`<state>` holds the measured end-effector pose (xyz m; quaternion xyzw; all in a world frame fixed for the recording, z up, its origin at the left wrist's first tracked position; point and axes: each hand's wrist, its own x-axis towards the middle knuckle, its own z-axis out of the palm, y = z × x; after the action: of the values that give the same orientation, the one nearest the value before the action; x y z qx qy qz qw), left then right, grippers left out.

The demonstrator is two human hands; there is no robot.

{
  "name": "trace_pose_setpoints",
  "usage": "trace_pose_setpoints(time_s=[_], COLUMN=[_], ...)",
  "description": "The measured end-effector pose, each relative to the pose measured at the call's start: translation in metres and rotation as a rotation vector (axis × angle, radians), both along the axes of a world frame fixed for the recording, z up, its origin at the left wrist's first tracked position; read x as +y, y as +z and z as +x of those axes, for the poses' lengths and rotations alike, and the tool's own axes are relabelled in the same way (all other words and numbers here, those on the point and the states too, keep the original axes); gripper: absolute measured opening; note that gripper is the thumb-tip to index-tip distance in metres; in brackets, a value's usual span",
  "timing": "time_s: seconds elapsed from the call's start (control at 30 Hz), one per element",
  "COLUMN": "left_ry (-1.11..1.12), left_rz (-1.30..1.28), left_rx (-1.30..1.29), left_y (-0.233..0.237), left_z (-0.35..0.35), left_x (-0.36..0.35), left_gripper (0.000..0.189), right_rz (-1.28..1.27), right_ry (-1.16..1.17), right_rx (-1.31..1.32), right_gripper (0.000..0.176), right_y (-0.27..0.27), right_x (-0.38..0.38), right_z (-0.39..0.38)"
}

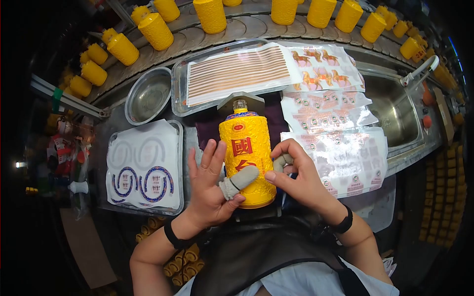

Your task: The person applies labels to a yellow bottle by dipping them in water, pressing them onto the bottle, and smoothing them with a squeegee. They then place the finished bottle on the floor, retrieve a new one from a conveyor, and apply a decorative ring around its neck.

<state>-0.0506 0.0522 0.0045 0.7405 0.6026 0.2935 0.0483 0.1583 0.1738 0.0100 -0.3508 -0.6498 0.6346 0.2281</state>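
A yellow embossed bottle (243,133) with red characters, a clear glass neck and a blue patterned band at its shoulder leans in a stand in front of me. My left hand (207,182) lies along its lower left side, fingers spread. The grey finger cot (240,180) on one finger of that hand presses over the lower red character. My right hand (298,172) is at the lower right side, its fingers curled and the thumb against the bottle. A grey cot covers one of its fingers too. The bottle's back is hidden.
Decal sheets (335,158) lie at the right, beside a sink (395,108). A tray with a striped sheet (237,74) is behind the bottle. On the left are a metal bowl (148,96) and a tray with curved blue decals (143,167). Yellow bottles (210,15) line a conveyor.
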Motion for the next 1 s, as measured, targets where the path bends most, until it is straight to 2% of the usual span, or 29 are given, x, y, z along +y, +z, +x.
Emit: trace_pose_setpoints(time_s=[0.27,0.37,0.6,0.7,0.87,1.0], left_ry=[0.120,0.078,0.066,0.057,0.145,0.152], left_rz=[-0.029,0.021,0.014,0.005,-0.031,0.020], left_rx=[-0.192,-0.088,-0.025,-0.026,-0.200,-0.165], left_y=[-0.014,0.001,0.017,0.016,-0.001,0.002], left_z=[-0.007,-0.010,-0.017,-0.020,-0.026,-0.027], left_x=[-0.013,-0.004,0.037,0.042,0.025,0.021], left_gripper=[0.054,0.041,0.031,0.034,0.038,0.036], right_rz=[0.029,0.033,-0.005,-0.015,-0.041,-0.008], right_ry=[-0.040,-0.034,-0.046,-0.043,-0.049,-0.038], right_rx=[-0.018,-0.028,-0.023,-0.005,0.006,-0.020], right_gripper=[0.039,0.038,0.036,0.036,0.037,0.038], right_y=[-0.006,-0.005,-0.001,-0.004,-0.005,-0.001], right_x=[-0.002,-0.003,-0.006,-0.006,-0.006,-0.006], right_z=[-0.006,-0.006,-0.007,-0.008,-0.006,-0.007])
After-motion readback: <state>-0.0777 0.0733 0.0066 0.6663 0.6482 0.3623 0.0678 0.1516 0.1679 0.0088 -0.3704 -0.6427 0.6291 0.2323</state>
